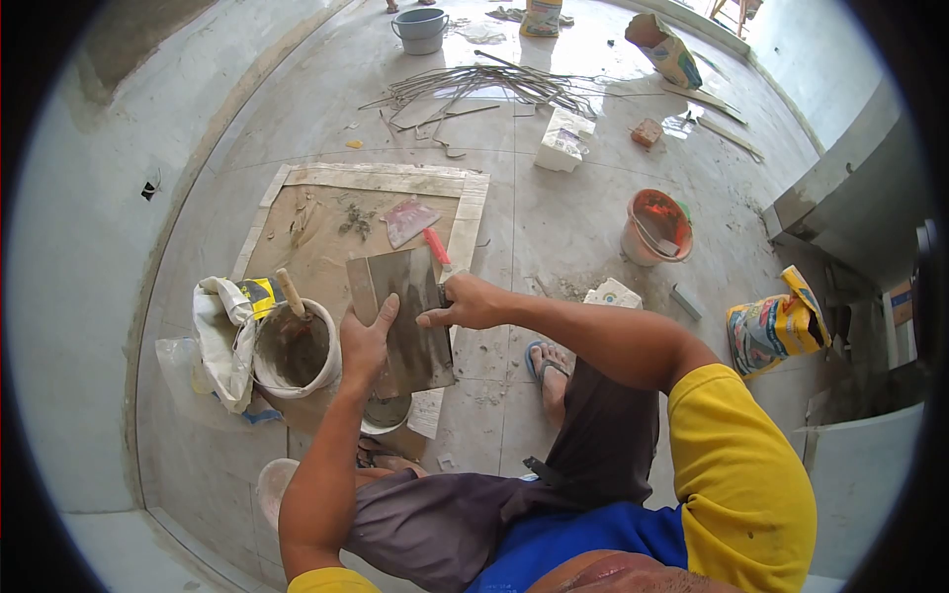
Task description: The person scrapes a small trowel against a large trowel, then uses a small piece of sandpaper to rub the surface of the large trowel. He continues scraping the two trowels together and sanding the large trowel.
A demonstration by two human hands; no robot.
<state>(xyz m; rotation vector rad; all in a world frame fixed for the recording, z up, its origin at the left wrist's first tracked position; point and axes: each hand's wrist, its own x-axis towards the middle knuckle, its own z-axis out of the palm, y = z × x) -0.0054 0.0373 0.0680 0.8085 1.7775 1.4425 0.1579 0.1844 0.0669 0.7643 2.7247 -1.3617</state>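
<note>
1. Clearly, the left hand [366,341] was partly closed on a dark flat plate [407,341], its thumb laid across the top face near the left edge.
2. The right hand [473,301] was curled at the opposite edge, gripping the plate, with one digit over its upper face.
3. That one plate was tilted in front of the person, above the framed board [282,259] on the floor [554,227].
4. One scraper [408,223] with a red handle lay on the board, just beyond the right hand.
5. Three buckets showed: a mortar bucket [329,368] with a wooden handle [290,294] standing in it, an orange-lined bucket [643,237] and a grey bucket [420,40]; a fourth round container [388,415] was partly hidden under the plate.
6. Three printed bags [776,326] stood around the floor, plus one white sack [219,331] beside the mortar bucket.
7. One brick [647,132] lay near one white block [561,143].
</note>
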